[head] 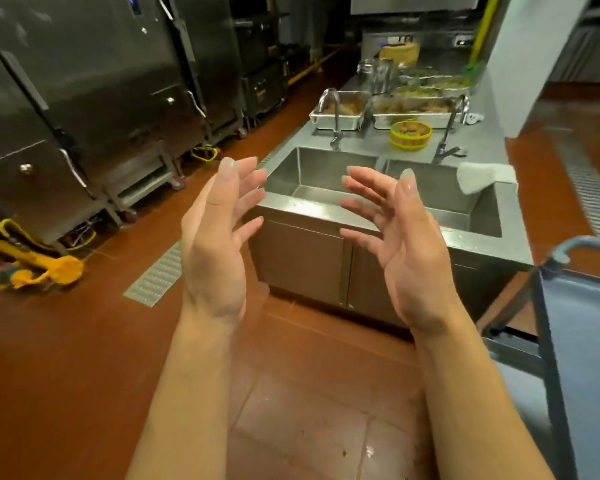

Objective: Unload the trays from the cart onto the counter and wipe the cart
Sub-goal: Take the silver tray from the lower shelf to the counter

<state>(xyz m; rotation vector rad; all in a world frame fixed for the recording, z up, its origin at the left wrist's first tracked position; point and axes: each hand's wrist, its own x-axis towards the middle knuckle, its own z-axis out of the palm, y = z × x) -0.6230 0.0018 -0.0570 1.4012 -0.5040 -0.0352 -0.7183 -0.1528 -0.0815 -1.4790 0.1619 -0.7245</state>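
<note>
Left hand [219, 237] and right hand [406, 244] raised, fingers [361, 181] spread, holding nothing, trays [413, 116] on counter [482, 140] well beyond, cart [582, 341] at right

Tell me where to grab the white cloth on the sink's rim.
Pinch the cloth with the right hand at its near corner, which droops into the basin, and lift upward. That corner hangs free, while the rest lies flat on the rim.

To the right of my right hand [409, 244], the blue cart [582, 341] runs off the picture's edge, so I cannot see its shelves. Far beyond my fingertips, the trays [413, 112] on the counter [361, 136] hold food too blurred to name. My left hand [215, 237] hides part of the sink's [319, 174] near corner.
</note>
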